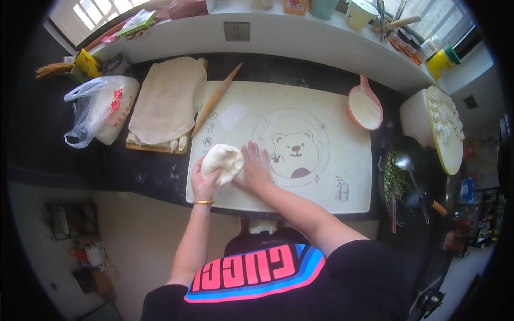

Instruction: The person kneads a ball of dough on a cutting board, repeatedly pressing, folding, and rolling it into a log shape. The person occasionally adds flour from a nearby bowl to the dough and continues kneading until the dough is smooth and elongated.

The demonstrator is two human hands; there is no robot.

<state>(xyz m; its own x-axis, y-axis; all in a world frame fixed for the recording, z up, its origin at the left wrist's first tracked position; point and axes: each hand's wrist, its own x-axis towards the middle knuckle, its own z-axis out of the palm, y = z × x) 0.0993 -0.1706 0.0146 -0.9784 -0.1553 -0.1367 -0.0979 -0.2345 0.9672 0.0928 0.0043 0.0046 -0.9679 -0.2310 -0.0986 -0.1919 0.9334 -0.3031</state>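
Note:
My left hand [204, 182] grips a ball of white dough [221, 163], lifted near the front left of the pale baking mat [345, 160]. A deep hollow or fold shows on the dough's right side. Close beside the dough, my right hand [256, 166] lies flat on the mat with its fingers extended and nothing in it. The mat bears a printed bear. Behind the hands lies a whitish dough scraper [233, 116]. A tapered wooden rolling pin [217, 100] slants across the mat's left edge.
A dough sheet covers pieces on a wooden board [154, 148], with a plastic bag [108, 106] to its left. A pink scoop of flour [364, 106] stands at the back right. Further right are a wok with chopped greens [395, 176] and a dough-smeared lid [445, 128].

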